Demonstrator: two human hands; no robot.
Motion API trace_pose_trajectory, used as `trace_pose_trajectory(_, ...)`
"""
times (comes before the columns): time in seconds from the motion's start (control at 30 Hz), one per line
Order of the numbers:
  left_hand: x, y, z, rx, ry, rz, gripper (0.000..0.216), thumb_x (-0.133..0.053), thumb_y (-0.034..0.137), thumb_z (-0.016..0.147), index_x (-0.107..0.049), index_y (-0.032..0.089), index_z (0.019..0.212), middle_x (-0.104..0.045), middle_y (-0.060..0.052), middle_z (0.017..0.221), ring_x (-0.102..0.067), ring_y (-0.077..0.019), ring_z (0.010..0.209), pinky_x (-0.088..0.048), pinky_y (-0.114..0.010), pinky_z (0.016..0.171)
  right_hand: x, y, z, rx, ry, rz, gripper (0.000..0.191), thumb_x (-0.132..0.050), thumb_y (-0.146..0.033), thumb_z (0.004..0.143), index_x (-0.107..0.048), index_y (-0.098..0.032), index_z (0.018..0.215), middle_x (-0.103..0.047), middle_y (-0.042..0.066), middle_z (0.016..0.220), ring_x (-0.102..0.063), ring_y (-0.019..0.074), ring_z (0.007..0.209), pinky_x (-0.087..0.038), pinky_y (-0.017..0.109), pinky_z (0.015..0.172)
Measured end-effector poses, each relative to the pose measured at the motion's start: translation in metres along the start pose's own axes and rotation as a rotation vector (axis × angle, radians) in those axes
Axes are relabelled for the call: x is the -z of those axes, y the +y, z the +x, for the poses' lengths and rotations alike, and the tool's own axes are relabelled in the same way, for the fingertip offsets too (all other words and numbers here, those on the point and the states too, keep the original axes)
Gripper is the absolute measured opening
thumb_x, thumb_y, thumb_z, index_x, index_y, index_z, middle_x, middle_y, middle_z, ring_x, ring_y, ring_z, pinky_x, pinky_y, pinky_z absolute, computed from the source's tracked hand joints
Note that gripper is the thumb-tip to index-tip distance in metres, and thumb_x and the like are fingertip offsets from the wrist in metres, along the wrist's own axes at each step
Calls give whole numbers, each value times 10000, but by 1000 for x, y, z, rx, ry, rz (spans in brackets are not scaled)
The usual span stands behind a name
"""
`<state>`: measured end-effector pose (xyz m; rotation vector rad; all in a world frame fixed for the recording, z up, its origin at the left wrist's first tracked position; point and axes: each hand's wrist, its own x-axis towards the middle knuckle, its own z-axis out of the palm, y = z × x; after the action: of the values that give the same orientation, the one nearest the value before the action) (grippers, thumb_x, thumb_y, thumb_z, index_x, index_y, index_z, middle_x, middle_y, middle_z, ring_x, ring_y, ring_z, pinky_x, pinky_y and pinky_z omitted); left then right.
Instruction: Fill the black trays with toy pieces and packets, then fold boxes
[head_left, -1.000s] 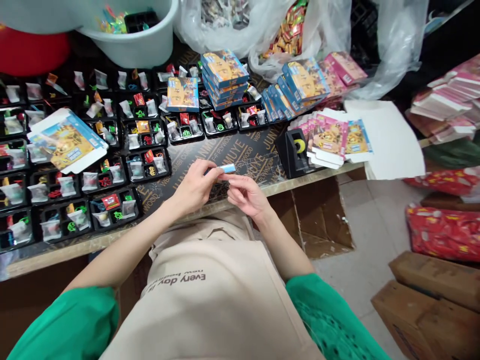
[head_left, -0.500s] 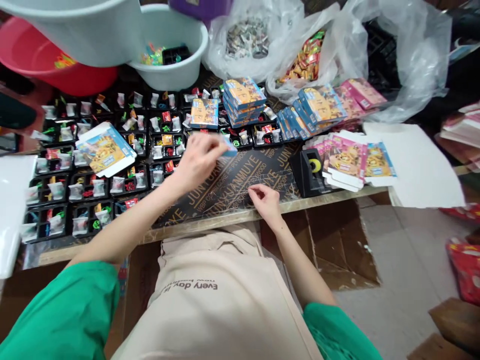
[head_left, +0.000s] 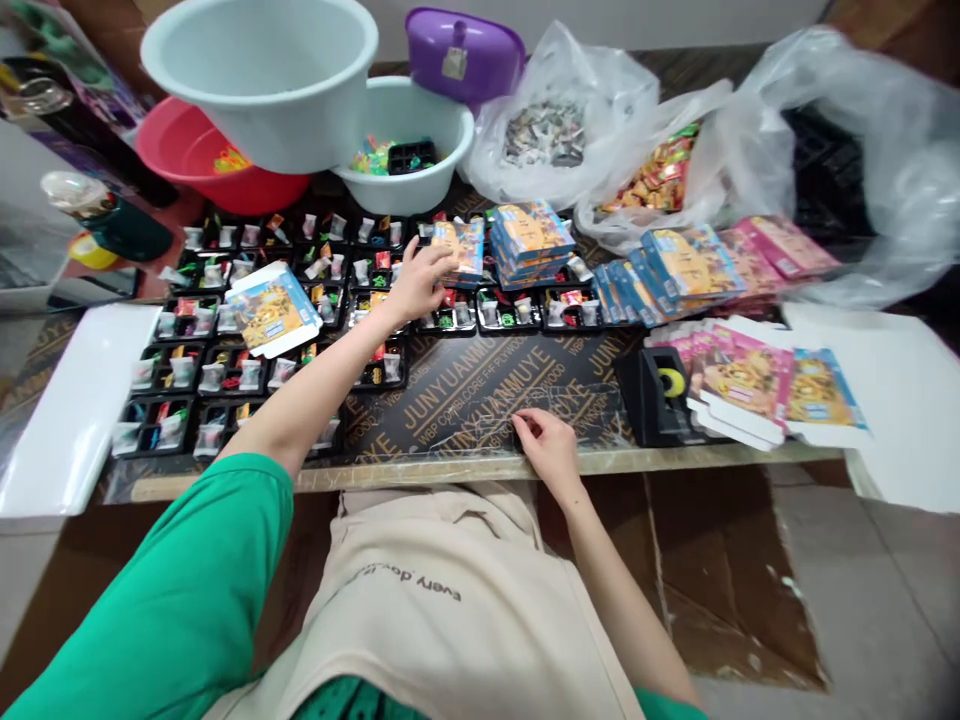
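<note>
My left hand [head_left: 421,282] is at the left edge of a small blue-and-yellow printed box [head_left: 461,250], its fingers closed on that edge. This box lies over the packed black trays, left of a taller stack of the same boxes [head_left: 531,240]. Near the table's front edge, my right hand [head_left: 547,450] is closed, thumb and forefinger pinched together. Whatever is between those fingertips, if anything, is too small to make out. Around my left forearm are black trays [head_left: 371,310] filled with small wrapped pieces and colourful bits.
A black tape dispenser [head_left: 651,400] stands right, beside flat pink cartons [head_left: 742,380]. More boxes [head_left: 690,262] lean behind it. Basins [head_left: 259,60] and clear plastic bags [head_left: 562,110] line the back. A flat blue carton [head_left: 274,310] rests across the left trays.
My left hand has carried a blue box away from me, onto the spot beside the taller stack. My right hand keeps its pinch near the edge. The camera view has shifted.
</note>
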<state>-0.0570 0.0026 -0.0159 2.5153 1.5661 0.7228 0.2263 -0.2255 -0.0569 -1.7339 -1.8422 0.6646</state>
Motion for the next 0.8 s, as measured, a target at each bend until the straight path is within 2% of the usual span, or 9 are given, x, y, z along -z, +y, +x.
trace_pose_trajectory(0.13,58,-42,-60,335,177,121,380,-523,190,858,-619,124,1219,-559,-168,1379,-473,-263,1309,-280,-485,1152,-2,1,3,3,5,7,351,-514,-457,913,-738,-190,871,-739,67,782,-638,185,642,-467,299,654)
trace_pose_trajectory(0.2,91,-64,-98,657,246,221,471,-595,377,849,-599,147,1260,-550,-191,1366,-457,-356,1320,-304,-525,1121,-3,1,5,1,-4,3,364,-520,-477,911,-741,-190,873,-739,62,776,-635,181,633,-468,301,658)
trace_pose_trajectory(0.27,117,-80,-131,943,225,321,702,-663,539,778,-531,160,1354,-519,-241,1381,-423,-451,1327,-297,-603,1090,-4,1,6,-3,-13,-5,371,-525,-490,909,-742,-191,877,-735,55,761,-631,179,627,-468,303,661)
trace_pose_trajectory(0.33,131,-92,-155,1106,164,394,895,-722,621,689,-466,154,1408,-499,-281,1390,-410,-498,1322,-288,-650,1068,-4,0,7,-6,-19,-12,372,-530,-497,906,-742,-193,878,-727,49,742,-629,179,626,-468,304,663)
trace_pose_trajectory(0.43,132,-106,-173,1154,99,376,1019,-804,619,592,-430,132,1405,-550,-296,1329,-483,-495,1253,-306,-668,1035,-4,-1,6,-11,-21,-18,371,-528,-498,904,-741,-194,879,-724,51,735,-629,184,625,-469,311,659)
trace_pose_trajectory(0.5,128,-115,-179,1129,135,299,1033,-854,584,548,-431,123,1369,-615,-270,1240,-545,-465,1179,-332,-669,1001,-4,-1,5,-11,-20,-18,369,-527,-494,902,-741,-193,880,-727,57,736,-628,189,619,-472,318,653)
trace_pose_trajectory(0.6,123,-130,-185,1076,295,188,1021,-930,495,458,-458,125,1284,-671,-192,1124,-588,-394,1095,-371,-645,971,-3,-1,5,-3,-16,-6,358,-531,-483,898,-740,-193,870,-737,68,750,-632,195,617,-481,328,655)
trace_pose_trajectory(0.7,122,-144,-192,1045,475,156,961,-957,379,428,-490,128,1230,-679,-134,1090,-591,-325,1036,-416,-584,964,-3,-1,5,6,-12,27,348,-537,-472,897,-739,-191,861,-747,74,781,-643,197,630,-496,333,668)
trace_pose_trajectory(0.8,126,-158,-193,1094,567,120,782,-953,383,437,-554,131,1060,-683,-62,904,-582,-256,904,-447,-548,959,-2,-2,5,6,-10,66,344,-550,-468,894,-740,-183,862,-748,74,785,-651,197,642,-510,338,685)
